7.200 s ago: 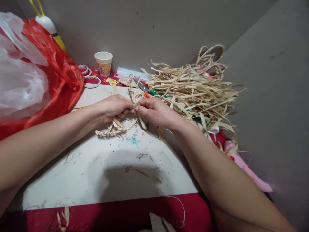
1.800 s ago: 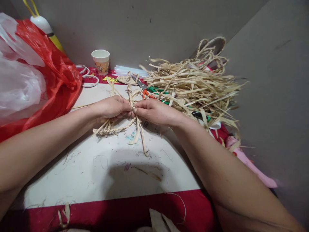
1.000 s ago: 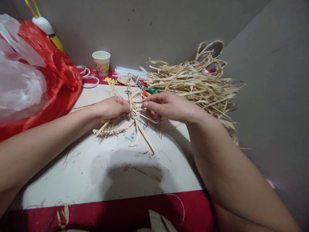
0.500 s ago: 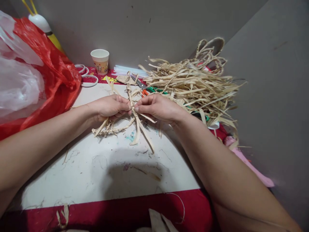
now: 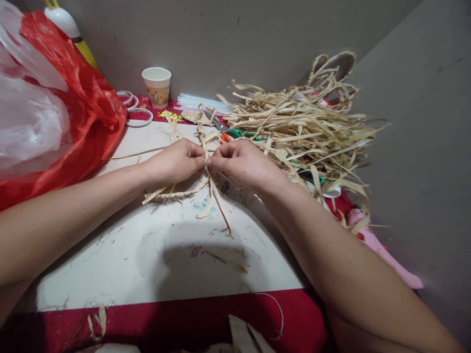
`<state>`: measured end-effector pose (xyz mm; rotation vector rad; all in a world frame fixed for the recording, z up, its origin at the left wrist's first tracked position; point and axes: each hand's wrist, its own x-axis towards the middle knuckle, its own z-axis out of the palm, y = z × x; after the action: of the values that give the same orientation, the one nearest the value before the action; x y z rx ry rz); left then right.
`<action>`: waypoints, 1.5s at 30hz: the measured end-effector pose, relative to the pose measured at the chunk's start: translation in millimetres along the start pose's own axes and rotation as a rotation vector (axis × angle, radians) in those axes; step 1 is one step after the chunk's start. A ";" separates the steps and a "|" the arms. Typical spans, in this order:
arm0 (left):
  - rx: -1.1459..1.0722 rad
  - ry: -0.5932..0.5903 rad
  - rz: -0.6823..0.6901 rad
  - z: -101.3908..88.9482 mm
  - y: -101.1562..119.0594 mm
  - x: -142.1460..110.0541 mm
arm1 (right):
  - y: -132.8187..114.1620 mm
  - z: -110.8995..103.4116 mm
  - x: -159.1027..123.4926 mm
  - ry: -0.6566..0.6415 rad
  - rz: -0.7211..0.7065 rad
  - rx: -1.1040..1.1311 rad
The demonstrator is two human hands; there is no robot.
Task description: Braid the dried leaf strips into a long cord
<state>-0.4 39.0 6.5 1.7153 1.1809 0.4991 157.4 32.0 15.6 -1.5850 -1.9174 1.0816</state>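
A braid of pale dried straw (image 5: 176, 196) lies over the white board (image 5: 128, 264), bent in a curve, with loose strips hanging toward me. My left hand (image 5: 184, 162) is closed in a pinch on the straw braid from the left. Close against it, my right hand (image 5: 239, 162) also pinches the braid, thumb and fingertips together. The exact spot they grip is partly hidden by the fingers. Scissors (image 5: 221, 126) with green and orange handles rest just beyond my right hand. Near their blades sits a flat woven straw piece (image 5: 193, 116).
A heap of straw strips (image 5: 301, 122) fills the right back. Behind stand a paper cup (image 5: 157, 88), white rings (image 5: 140, 117) and plastic straws (image 5: 202, 103). At left bulges a red plastic bag (image 5: 91, 108). A pink item (image 5: 390, 255) lies at right, by the grey wall (image 5: 423, 137).
My fingertips have drawn closer together on the braid, and my right hand now covers a strip that stuck out below it. The view has shifted slightly.
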 end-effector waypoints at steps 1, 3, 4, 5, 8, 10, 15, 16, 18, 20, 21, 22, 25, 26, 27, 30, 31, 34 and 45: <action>-0.019 0.010 -0.017 0.7 0.3 0.0 | -0.1 2.9 -0.4 0.028 0.010 -0.005; -0.100 0.029 -0.065 2.2 0.7 0.5 | 0.3 9.1 -1.7 0.111 -0.017 -0.088; -0.156 0.032 -0.091 2.7 0.9 0.9 | 0.5 12.2 -2.9 0.155 -0.052 -0.164; -0.214 0.028 -0.115 3.1 1.2 1.3 | 0.5 15.1 -4.6 0.199 -0.093 -0.259; -0.344 -0.003 -0.160 3.1 3.3 1.6 | -1.2 22.6 -12.0 0.284 -0.202 -0.595; -0.379 -0.023 -0.181 2.6 6.0 0.7 | -3.7 26.4 -17.3 0.299 -0.242 -0.782; -0.443 -0.036 -0.237 1.9 12.4 -2.4 | -7.8 31.2 -24.3 0.266 -0.279 -0.997; -0.457 -0.028 -0.238 2.0 12.6 -2.5 | -8.0 31.6 -25.1 0.260 -0.283 -1.014; -0.482 -0.007 -0.239 2.2 11.8 -2.1 | -8.4 32.4 -26.7 0.260 -0.292 -1.036; -0.515 0.002 -0.246 2.1 10.0 -1.2 | -9.2 33.7 -28.5 0.263 -0.302 -1.046; -0.537 0.002 -0.250 2.0 9.0 -0.7 | -9.6 34.5 -29.4 0.257 -0.304 -1.048; -0.563 -0.001 -0.255 2.0 8.1 -0.3 | -10.1 35.6 -30.3 0.246 -0.304 -1.050; -0.636 -0.007 -0.286 2.8 6.1 0.6 | -11.3 39.2 -32.6 0.203 -0.307 -1.057; -0.653 0.000 -0.302 3.4 5.7 0.8 | -12.0 40.1 -33.6 0.191 -0.317 -1.055; -0.663 0.011 -0.321 4.0 5.4 1.1 | -12.9 40.4 -34.8 0.176 -0.335 -1.048; -0.664 0.037 -0.366 4.4 5.7 1.5 | -17.7 34.9 -39.1 0.097 -0.421 -0.974; -0.660 0.033 -0.370 3.7 6.2 1.5 | -19.5 30.3 -40.0 0.083 -0.444 -0.915; -0.659 -0.017 -0.347 -1.1 8.8 1.5 | -21.1 10.8 -37.0 0.225 -0.416 -0.596; -0.568 -0.203 -0.258 -10.9 10.3 -0.9 | 8.5 2.1 6.4 -0.207 0.048 0.368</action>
<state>-4.0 42.6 20.6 1.0829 0.9758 0.4366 159.6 37.9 6.7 -1.3622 -1.6823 1.5679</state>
